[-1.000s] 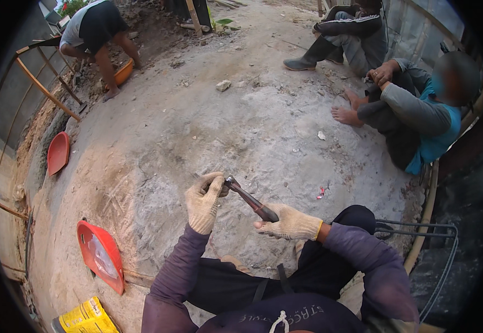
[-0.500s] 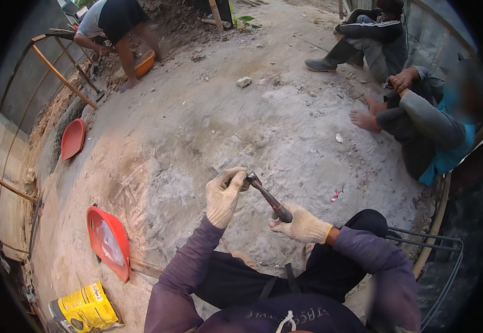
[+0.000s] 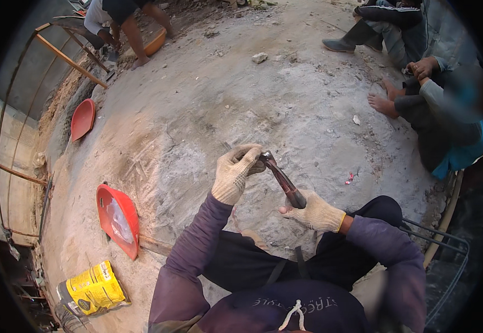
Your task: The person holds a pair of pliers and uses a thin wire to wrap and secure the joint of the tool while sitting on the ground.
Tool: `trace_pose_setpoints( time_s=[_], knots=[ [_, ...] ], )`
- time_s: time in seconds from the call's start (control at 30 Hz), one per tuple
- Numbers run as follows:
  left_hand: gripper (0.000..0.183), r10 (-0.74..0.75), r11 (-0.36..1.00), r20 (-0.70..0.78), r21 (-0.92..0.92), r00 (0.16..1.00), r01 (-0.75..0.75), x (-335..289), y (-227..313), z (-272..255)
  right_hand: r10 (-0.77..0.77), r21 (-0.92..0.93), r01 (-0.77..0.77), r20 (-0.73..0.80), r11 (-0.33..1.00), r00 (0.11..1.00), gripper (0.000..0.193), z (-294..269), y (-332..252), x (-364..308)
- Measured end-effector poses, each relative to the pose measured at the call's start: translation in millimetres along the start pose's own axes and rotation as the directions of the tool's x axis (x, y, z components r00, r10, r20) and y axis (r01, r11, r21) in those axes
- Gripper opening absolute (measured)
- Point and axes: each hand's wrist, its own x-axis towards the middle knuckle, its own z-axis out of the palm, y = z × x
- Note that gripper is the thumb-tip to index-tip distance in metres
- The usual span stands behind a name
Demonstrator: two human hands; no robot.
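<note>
In my right hand [image 3: 320, 212], gloved in knitted white, is a pair of pincers [image 3: 283, 180] with dark reddish-brown handles, held by the handle ends. Its metal head points away from me, up against the fingertips of my left hand [image 3: 236, 173]. That left hand wears a matching glove with small dots, and its thumb and fingers are pinched together. A thin grey tip sticks out past the left knuckles; whatever lies between the fingers and the jaws is too small to make out. Both hands are above the ground, in front of my crossed legs.
To my left lie a red scoop-shaped pan [image 3: 133, 230] with pale residue, a yellow bag [image 3: 94, 289] and another red pan [image 3: 83, 119]. A person [image 3: 127, 16] bends over an orange pan [image 3: 155, 43]. Two people sit at right, near bent metal bars [image 3: 447, 244].
The view has shifted, so the surroundings sit further right and the ground slightly higher. The pincers' handles look a little further apart. Both hands keep their hold near each other.
</note>
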Motion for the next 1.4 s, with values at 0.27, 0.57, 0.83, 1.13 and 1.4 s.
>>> trace_pose_setpoints(
  time_s=[0.27,0.57,0.83,1.13,1.4],
  knots=[
    [0.033,0.001,1.0,0.002,-0.02,1.0,-0.001,2.6,7.9,1.9,-0.044,0.01,0.044,-0.061,0.999,0.997,0.035,-5.1,1.8,4.2],
    [0.03,0.025,0.999,-0.059,0.037,0.998,-0.022,6.5,6.8,1.3,0.028,0.306,-0.045,0.061,0.951,0.998,0.019,-1.0,-7.9,4.5],
    [0.028,-0.026,0.993,-0.039,-0.117,0.999,0.022,9.7,5.6,-0.6,-0.059,0.304,0.052,0.015,0.951,0.998,0.02,1.9,7.0,8.6],
    [0.029,0.029,0.999,-0.081,-0.01,0.996,-0.03,10.4,5.9,0.2,0.004,0.245,-0.011,0.03,0.969,1.0,0.029,-3.3,-1.5,2.9],
    [0.03,0.016,0.999,-0.095,0.035,0.995,-0.013,9.7,6.9,1.6,0.015,0.218,-0.019,0.022,0.976,1.0,0.035,-1.9,0.0,4.7]
  ],
)
